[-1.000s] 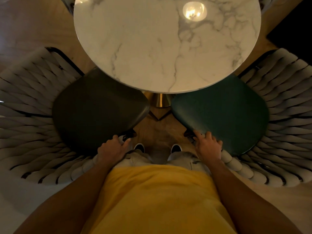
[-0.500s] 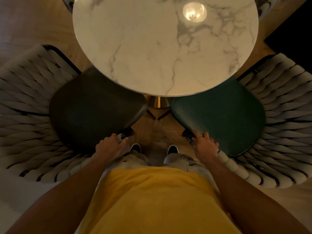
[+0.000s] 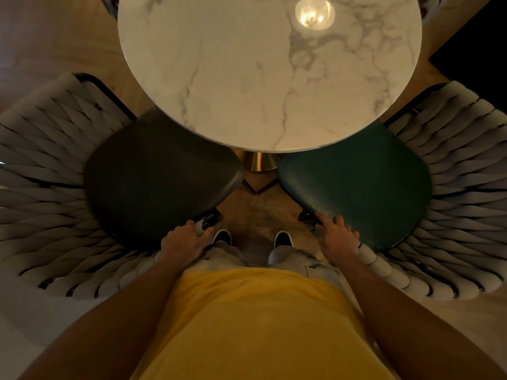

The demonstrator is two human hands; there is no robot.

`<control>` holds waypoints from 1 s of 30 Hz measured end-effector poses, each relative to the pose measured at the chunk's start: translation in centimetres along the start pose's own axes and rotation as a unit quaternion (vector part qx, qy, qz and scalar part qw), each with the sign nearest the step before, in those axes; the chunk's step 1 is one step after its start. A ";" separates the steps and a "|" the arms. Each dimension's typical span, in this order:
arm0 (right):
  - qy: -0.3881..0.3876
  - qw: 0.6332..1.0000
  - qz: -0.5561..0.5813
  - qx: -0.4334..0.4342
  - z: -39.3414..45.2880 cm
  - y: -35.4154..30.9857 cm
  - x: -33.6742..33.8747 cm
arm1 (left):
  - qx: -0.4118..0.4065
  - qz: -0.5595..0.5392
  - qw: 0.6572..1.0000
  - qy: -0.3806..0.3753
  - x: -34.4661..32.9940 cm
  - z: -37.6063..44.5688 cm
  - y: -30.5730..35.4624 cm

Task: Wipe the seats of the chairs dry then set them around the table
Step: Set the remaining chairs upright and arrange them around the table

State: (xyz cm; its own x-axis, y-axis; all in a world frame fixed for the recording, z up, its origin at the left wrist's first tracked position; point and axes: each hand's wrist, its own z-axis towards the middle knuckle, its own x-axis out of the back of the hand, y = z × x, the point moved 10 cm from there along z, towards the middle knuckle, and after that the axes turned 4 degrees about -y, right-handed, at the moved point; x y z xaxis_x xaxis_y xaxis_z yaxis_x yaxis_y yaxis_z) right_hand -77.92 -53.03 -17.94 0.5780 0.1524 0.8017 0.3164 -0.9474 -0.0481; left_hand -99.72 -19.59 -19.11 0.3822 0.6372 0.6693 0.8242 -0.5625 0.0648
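While the person stands between two chairs, the round marble bench [image 3: 247, 78] fills the picture from ten to two o'clock, a lamp's reflection [image 3: 314, 12] glowing on it near one o'clock. The dark grey seat [image 3: 153, 176] lies at nine o'clock with its far corner tucked under the bench rim; the green seat [image 3: 362, 182] lies at three o'clock, its far corner likewise under the rim. Woven pale backrests [image 3: 41, 193] curve round the outer side of each seat. The left hand [image 3: 183, 242], at seven o'clock from the middle, has its grip closed round the near end of the grey chair's frame, fingers curled over it. The right hand [image 3: 337, 239], at five o'clock, grips the near edge of the green seat, fingertips lying on the cushion and thumb hidden below. A brass pedestal [image 3: 259, 161] shows between the seats, and two shoes [image 3: 282, 238] stand on the wooden floor [image 3: 255, 215] just beneath it. A yellow shirt [image 3: 260, 325] fills six o'clock.
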 end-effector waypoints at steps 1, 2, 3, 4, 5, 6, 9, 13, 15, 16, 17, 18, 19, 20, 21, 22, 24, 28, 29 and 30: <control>-0.001 1.000 0.000 0.001 0.0 0.0 0.0 | -0.003 -0.002 1.000 0.000 -0.1 -0.1 0.0; -0.003 1.000 0.001 0.000 0.0 0.0 0.0 | -0.005 -0.007 1.000 0.001 -0.2 -0.1 0.0; -0.004 1.000 0.004 -0.001 0.0 0.0 0.0 | -0.007 -0.014 1.000 0.002 -0.2 -0.2 -0.1; -0.006 1.000 0.007 -0.004 0.0 -0.1 0.1 | -0.008 -0.021 1.000 0.005 -0.2 -0.3 -0.1; -0.008 1.000 0.010 -0.006 0.0 -0.1 0.1 | -0.009 -0.026 1.000 0.007 -0.2 -0.3 -0.2; -0.009 1.000 0.014 -0.008 0.0 -0.1 0.2 | -0.009 -0.027 1.000 0.009 -0.1 -0.3 -0.2; -0.010 1.000 0.021 -0.005 0.1 -0.1 0.2 | -0.014 -0.025 1.000 0.004 -0.2 -0.2 -0.1; -0.015 1.000 0.025 -0.009 0.2 -0.2 0.3 | -0.012 -0.021 1.000 -0.003 -0.4 -0.4 -0.2; -0.016 1.000 0.024 -0.008 0.1 -0.2 0.3 | -0.013 -0.022 1.000 0.000 -0.5 -0.4 -0.2; -0.018 1.000 0.023 -0.007 0.1 -0.2 0.2 | -0.013 -0.022 1.000 0.000 -0.5 -0.4 -0.3; -0.019 1.000 0.022 -0.006 0.0 -0.2 0.2 | -0.012 -0.021 1.000 0.000 -0.6 -0.3 -0.5; -0.021 1.000 0.021 -0.006 0.0 -0.1 0.1 | -0.011 -0.021 1.000 0.000 -0.7 -0.3 -0.5; -0.024 1.000 0.018 -0.006 0.0 -0.1 0.1 | -0.011 -0.022 1.000 -0.001 -0.7 -0.2 -0.6; -0.028 0.999 0.016 -0.006 0.0 -0.1 0.1 | -0.011 -0.023 1.000 0.001 -0.7 -0.2 -0.5; -0.031 0.999 0.014 -0.005 0.0 -0.1 0.1 | -0.011 -0.023 1.000 0.002 -0.6 -0.2 -0.5; -0.032 0.999 0.014 -0.003 0.1 -0.2 0.1 | -0.013 -0.023 1.000 0.004 -0.6 -0.3 -0.4; -0.034 0.999 0.016 -0.002 0.1 -0.2 0.0 | -0.013 -0.025 1.000 0.006 -0.6 -0.3 -0.4; -0.043 0.999 0.012 0.002 0.1 0.1 -0.3 | -0.011 -0.027 1.000 -0.001 -0.8 -0.3 -0.6; -0.046 0.999 0.012 0.003 0.1 0.1 -0.3 | -0.011 -0.026 1.000 -0.003 -0.8 -0.3 -0.5; -0.048 0.999 0.012 0.004 0.2 0.2 -0.4 | -0.011 -0.024 1.000 -0.005 -0.8 -0.3 -0.5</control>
State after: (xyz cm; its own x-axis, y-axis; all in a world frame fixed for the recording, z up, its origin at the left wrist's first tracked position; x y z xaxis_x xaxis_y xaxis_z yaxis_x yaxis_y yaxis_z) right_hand -77.94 -53.21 -18.34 0.6550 0.1568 0.7392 0.3077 -0.9488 -0.0713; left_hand -100.60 -20.02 -19.46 0.3462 0.6692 0.6576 0.8327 -0.5420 0.1133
